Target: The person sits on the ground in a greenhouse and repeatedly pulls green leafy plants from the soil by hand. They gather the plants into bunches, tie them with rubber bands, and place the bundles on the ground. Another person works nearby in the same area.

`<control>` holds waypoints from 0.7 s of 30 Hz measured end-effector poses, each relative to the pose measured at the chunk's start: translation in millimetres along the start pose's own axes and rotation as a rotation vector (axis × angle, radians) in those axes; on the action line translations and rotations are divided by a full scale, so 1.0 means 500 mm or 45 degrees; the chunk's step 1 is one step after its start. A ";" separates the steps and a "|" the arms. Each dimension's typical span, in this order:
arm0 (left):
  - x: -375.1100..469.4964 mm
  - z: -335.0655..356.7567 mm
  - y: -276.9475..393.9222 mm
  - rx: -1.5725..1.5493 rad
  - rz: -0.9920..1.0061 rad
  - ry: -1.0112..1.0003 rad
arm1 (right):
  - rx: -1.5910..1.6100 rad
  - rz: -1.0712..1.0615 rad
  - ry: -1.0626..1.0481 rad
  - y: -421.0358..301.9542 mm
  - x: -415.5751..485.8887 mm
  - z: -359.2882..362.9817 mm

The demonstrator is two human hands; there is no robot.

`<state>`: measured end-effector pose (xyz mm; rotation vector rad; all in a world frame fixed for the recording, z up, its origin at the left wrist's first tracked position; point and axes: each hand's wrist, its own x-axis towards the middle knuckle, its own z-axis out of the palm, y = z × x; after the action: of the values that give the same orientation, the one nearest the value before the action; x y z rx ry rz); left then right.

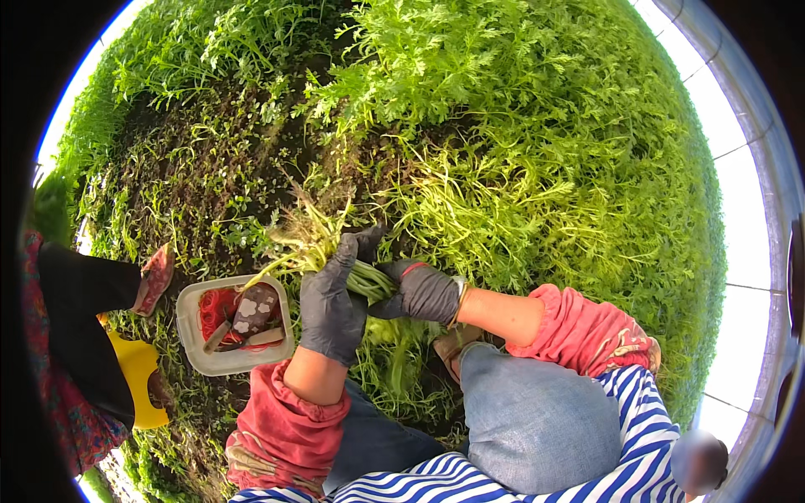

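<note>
A bunch of leafy greens [370,281] is held between my two dark-gloved hands, its pale root ends pointing up and to the left. My left hand [330,305] wraps around the stems just below the roots. On the leaf side, my right hand [427,292] grips the same bunch, and a red rubber band [415,267] loops over its fingers. The leafy ends hang below the hands, partly hidden by them. Left of my left hand stands a translucent plastic tub [226,364]. Inside are red rubber bands [216,307], a brown cloth item with white shapes [255,308] and wooden-handled tools [217,336].
Pulled greens [465,214] lie in a heap ahead of my right hand. Dense standing greens [566,94] grow beyond and to the right. Low weeds cover dark soil [207,138]. At left are another person's leg [88,276], shoe [154,280] and a yellow plastic object [135,371].
</note>
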<state>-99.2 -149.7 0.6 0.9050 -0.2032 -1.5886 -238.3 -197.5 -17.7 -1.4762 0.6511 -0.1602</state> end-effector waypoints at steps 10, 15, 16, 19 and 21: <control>0.012 -0.034 0.038 -0.196 -0.117 -0.435 | 0.213 0.039 -0.247 0.077 0.015 -0.046; 0.010 -0.034 0.050 0.079 -0.128 -0.162 | -0.987 0.123 0.720 0.241 0.027 -0.231; 0.008 -0.030 0.048 0.146 -0.139 -0.090 | -1.322 0.156 0.652 0.274 0.023 -0.235; 0.009 -0.026 0.051 0.189 -0.233 0.017 | -1.789 0.201 0.291 0.324 0.016 -0.205; 0.002 -0.018 0.053 0.212 -0.167 0.148 | -1.331 0.251 -0.061 0.328 0.015 -0.150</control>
<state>-73.1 -154.2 9.7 1.1571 -0.1997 -1.6519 -316.2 -246.9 -172.7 -2.3786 0.8932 0.4380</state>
